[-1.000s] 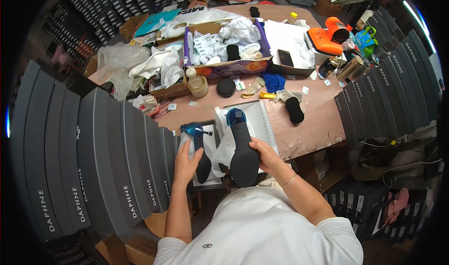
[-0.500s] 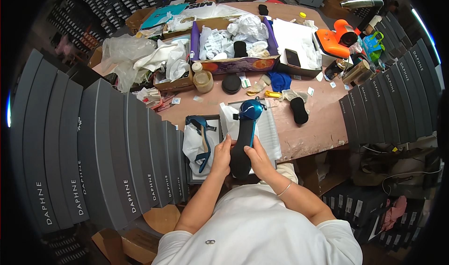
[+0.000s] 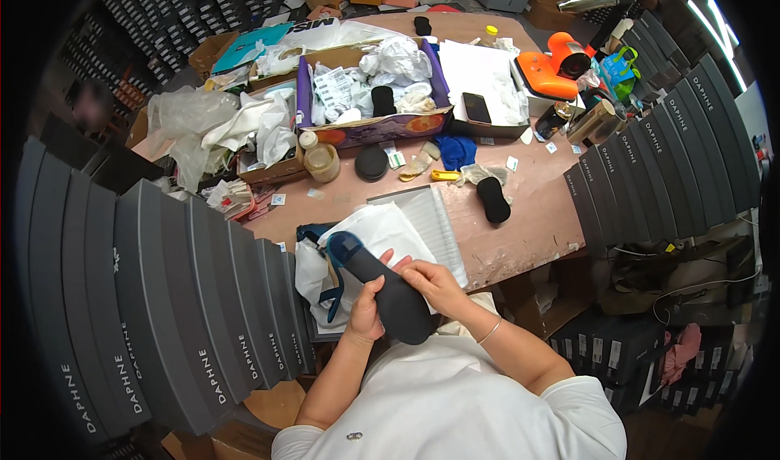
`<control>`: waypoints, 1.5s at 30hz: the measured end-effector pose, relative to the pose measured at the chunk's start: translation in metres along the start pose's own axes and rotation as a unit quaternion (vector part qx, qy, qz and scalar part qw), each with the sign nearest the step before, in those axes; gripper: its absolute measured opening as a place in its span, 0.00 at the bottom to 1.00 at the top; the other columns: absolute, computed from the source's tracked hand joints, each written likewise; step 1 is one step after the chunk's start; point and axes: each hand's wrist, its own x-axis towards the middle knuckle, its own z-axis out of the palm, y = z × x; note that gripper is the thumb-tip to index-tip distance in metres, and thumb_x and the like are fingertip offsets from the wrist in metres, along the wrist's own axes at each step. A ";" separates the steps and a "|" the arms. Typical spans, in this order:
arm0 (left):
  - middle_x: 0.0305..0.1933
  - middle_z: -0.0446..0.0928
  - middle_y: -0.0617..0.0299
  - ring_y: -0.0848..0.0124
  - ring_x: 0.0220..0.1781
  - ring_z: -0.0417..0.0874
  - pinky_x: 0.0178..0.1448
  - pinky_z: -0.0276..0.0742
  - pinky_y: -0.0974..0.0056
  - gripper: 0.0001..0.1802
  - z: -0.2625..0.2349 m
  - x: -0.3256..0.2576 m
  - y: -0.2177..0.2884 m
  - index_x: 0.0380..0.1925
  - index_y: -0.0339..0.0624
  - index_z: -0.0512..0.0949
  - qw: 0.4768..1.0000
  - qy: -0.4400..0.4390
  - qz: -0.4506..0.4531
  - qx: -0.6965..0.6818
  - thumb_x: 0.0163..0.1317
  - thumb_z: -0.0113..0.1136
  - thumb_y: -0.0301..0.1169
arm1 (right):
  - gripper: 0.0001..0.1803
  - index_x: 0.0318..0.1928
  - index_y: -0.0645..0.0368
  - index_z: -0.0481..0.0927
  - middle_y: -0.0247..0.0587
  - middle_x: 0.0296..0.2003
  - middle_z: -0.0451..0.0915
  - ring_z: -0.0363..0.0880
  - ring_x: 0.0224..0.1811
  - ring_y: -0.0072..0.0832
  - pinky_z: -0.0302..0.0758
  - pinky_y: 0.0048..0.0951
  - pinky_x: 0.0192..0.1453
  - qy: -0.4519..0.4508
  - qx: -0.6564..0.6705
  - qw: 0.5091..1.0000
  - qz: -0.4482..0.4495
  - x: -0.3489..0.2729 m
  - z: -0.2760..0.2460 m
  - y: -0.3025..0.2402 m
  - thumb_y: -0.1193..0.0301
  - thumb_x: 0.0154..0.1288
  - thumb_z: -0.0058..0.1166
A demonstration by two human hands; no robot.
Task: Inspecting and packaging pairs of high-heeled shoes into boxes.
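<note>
Both my hands grip a high-heeled sandal [image 3: 398,301] with a dark sole and a teal-blue heel end. Its sole faces up and the heel end points away to the left. My left hand [image 3: 368,310] closes on the sole's left edge, thumb on top. My right hand [image 3: 436,285] pinches the opposite edge. Beneath it lies an open shoebox with white tissue paper [image 3: 382,220]. The matching teal sandal [image 3: 331,297] lies in the tissue at the left, partly covered by the held one.
Tall stacks of grey shoeboxes [image 3: 162,297] stand at my left, more grey boxes [image 3: 650,167] at my right. Across the pink table are a purple carton [image 3: 366,135] of crumpled paper, a bottle [image 3: 320,159], a round black tin [image 3: 371,163], a black pad [image 3: 493,200] and a phone [image 3: 476,109].
The held sandal has turned, so its sole faces up and its heel end has swung left. My right hand has moved along its edge. The whole view has shifted slightly.
</note>
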 end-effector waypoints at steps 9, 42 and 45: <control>0.45 0.78 0.49 0.55 0.53 0.79 0.59 0.75 0.49 0.28 0.006 0.021 0.031 0.63 0.41 0.57 0.978 0.134 0.116 0.107 0.67 0.45 0.41 | 0.05 0.39 0.65 0.79 0.32 0.26 0.79 0.75 0.29 0.17 0.72 0.21 0.34 0.295 -0.150 0.942 -0.058 0.121 -0.195 0.040 0.76 0.64 0.54; 0.45 0.77 0.51 0.56 0.52 0.79 0.59 0.73 0.50 0.29 0.024 0.067 0.037 0.64 0.41 0.57 0.953 0.203 0.185 0.131 0.68 0.44 0.42 | 0.11 0.33 0.67 0.78 0.46 0.25 0.77 0.73 0.27 0.30 0.70 0.35 0.34 0.383 -0.310 0.870 0.023 0.089 -0.327 0.129 0.69 0.62 0.59; 0.47 0.77 0.51 0.55 0.54 0.78 0.61 0.73 0.49 0.28 0.030 0.062 0.047 0.64 0.42 0.59 0.962 0.174 0.183 0.105 0.68 0.45 0.43 | 0.07 0.34 0.65 0.77 0.43 0.43 0.80 0.74 0.48 0.30 0.70 0.30 0.50 0.338 -0.279 0.891 -0.117 0.089 -0.282 0.014 0.73 0.64 0.56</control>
